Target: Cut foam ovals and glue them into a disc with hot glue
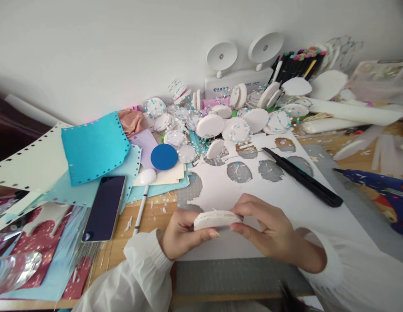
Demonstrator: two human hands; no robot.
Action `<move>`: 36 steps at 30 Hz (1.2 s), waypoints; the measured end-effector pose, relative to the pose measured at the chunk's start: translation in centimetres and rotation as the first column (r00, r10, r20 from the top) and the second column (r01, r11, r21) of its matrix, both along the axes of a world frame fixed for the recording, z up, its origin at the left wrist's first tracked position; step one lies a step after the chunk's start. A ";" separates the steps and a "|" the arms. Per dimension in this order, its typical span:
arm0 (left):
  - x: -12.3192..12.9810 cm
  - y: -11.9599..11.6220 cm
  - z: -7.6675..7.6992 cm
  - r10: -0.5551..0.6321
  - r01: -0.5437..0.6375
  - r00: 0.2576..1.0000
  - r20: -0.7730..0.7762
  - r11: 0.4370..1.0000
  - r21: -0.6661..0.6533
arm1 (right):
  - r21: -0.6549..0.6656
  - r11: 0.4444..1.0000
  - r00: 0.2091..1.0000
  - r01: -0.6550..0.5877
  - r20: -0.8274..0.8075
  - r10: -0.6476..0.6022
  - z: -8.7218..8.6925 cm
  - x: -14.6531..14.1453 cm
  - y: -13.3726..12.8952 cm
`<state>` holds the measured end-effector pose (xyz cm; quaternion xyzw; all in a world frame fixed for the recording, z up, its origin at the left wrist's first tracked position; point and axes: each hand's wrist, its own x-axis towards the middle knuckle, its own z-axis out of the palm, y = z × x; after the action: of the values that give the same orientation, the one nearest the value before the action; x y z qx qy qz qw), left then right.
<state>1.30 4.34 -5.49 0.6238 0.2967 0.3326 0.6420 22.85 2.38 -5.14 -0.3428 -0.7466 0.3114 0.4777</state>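
Observation:
Between my two hands is a thick white foam disc, tilted so that its rough-cut edge faces up. My left hand grips its left end, thumb along the near side. At the right end, my right hand pinches the rim between thumb and fingers. Beneath lies a white foam sheet with several round holes cut through it, on a grey cutting mat. A black utility knife rests on the sheet's right part, its blade pointing to the back left.
Behind the sheet is a heap of white discs, some wound with blue-beaded wire. A blue round lid, a phone and turquoise felt lie left. A blue glue gun is right. A twin-head lamp stands by the wall.

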 end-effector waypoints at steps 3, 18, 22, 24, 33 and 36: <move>-0.1 -0.1 -0.2 0.007 -0.007 1.000 -0.025 1.000 -0.030 | -0.022 1.000 1.000 0.000 0.001 0.000 -0.2 0.0 0.0; 0.7 0.1 -0.9 0.148 -0.141 0.987 -0.069 0.986 0.087 | -0.054 0.995 0.996 0.083 -0.035 -0.085 -0.7 -0.1 0.4; 0.6 0.3 -0.5 0.092 -0.082 0.995 -0.035 0.971 0.223 | -0.036 0.999 1.000 0.001 -0.004 -0.002 -0.4 -0.1 0.3; 0.6 0.4 -0.5 0.087 -0.083 0.996 -0.007 0.968 0.236 | -0.053 0.998 0.999 -0.032 -0.007 0.032 -0.3 -0.1 0.3; 0.5 0.4 -0.7 0.074 -0.083 0.994 0.074 0.989 0.120 | -0.066 0.996 0.997 -0.057 -0.053 0.054 0.0 0.1 0.2; 0.3 0.4 -0.4 0.026 -0.026 1.000 0.000 0.996 0.083 | -0.070 0.996 0.998 -0.061 -0.034 0.059 -0.1 0.3 0.5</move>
<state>1.61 4.76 -5.91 0.6462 0.2911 0.3525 0.6110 23.11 2.90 -5.19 -0.3319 -0.7374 0.3571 0.4675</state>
